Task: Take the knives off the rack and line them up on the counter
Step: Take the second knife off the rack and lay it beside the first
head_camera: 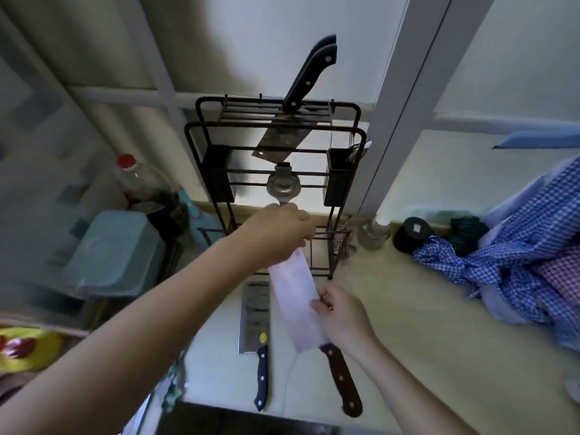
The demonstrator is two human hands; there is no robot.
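A dark wire knife rack stands at the back of the pale counter. In its top slot sit two black-handled knives, the front one a cleaver with its blade slanting down. A black-handled cleaver lies flat on the counter in front of the rack. Just right of it is a brown-handled cleaver, handle toward me. My left hand grips the far end of its blade near the rack. My right hand pinches the blade's right edge near the handle.
A metal ladle hangs in the rack's middle. Left of the rack are a red-capped bottle and a teal container. To the right are a glass jar, a black round object and blue checked cloth.
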